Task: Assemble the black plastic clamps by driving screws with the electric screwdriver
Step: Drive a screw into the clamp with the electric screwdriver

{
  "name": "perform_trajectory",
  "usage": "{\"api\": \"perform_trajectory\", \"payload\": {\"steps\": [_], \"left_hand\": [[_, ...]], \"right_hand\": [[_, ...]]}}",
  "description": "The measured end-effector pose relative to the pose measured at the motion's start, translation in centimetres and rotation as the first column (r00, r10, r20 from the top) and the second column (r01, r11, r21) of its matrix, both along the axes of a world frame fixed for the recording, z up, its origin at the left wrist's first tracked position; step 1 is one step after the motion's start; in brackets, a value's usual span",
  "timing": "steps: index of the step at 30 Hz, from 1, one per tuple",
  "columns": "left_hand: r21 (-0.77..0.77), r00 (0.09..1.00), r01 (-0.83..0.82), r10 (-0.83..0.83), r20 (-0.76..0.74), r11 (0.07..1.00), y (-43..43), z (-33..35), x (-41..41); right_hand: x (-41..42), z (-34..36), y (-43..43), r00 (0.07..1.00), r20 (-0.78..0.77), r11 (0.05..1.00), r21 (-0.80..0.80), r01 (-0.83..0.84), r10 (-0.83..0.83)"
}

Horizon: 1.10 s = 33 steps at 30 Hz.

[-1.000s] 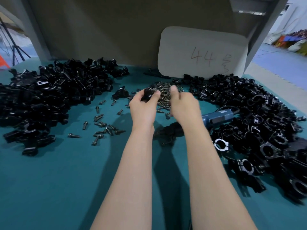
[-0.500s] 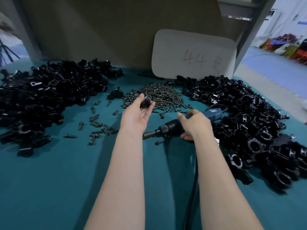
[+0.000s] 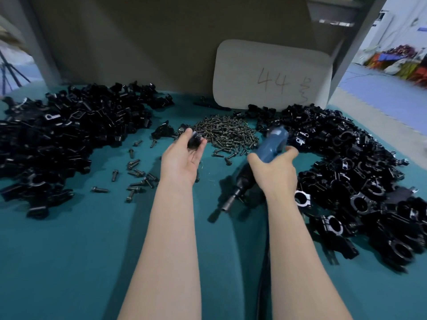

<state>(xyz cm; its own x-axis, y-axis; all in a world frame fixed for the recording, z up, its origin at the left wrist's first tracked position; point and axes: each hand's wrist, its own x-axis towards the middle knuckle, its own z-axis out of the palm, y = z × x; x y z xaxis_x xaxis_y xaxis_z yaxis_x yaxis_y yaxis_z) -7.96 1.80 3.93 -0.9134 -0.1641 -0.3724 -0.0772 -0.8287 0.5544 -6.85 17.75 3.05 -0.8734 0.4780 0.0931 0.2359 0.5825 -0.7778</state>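
Clamp point(image 3: 193, 140) left, screwdriver point(image 3: 265, 158) right.

Your bench is dim and evenly lit; daylight blows out the doorway at right. Soft shadows fall under your forearms on the teal mat point(image 3: 69, 262). Edges bow from wide-angle distortion; motion blur throughout, worst right.

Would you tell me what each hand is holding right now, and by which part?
The left hand pinches a black clamp piece at its fingertips; the right hand grips the electric screwdriver around its blue body.

black clamp point(image 3: 193, 140) held, blue screwdriver point(image 3: 269, 148) tilted
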Motion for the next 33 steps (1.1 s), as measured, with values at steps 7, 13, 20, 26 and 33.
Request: {"api": "perform_trajectory", "payload": {"steps": [7,13,20,26,33], "left_hand": [[-0.005,0.995,-0.101,0.101,0.004,0.995,-0.9,-1.2,-0.4],[-0.180,0.996,-0.081,0.088,0.032,0.980,-0.1,-1.4,-0.2],[-0.570,0.976,-0.162,0.216,0.027,0.805,-0.3,-2.4,-0.4],[-0.854,0.973,-0.122,0.231,-0.002,0.507,-0.2,-2.6,-0.1],[-0.971,0.980,-0.046,0.197,0.001,0.235,0.4,-2.5,0.1]], "right_hand": [[-0.1,2.4,0.4,0.964,-0.265,-0.056,-0.963,-0.263,0.030],[-0.7,3.9,-0.5,0.933,-0.358,-0.136,-0.926,-0.351,0.027],[-2.7,4.3,-1.5,0.955,-0.295,0.121,-0.949,-0.290,-0.032],[-3.0,4.3,-0.6,0.925,-0.323,-0.015,-0.943,-0.332,-0.199],[-3.0,3.5,-0.7,0.913,-0.311,-0.019,-0.945,-0.327,-0.264]]}}
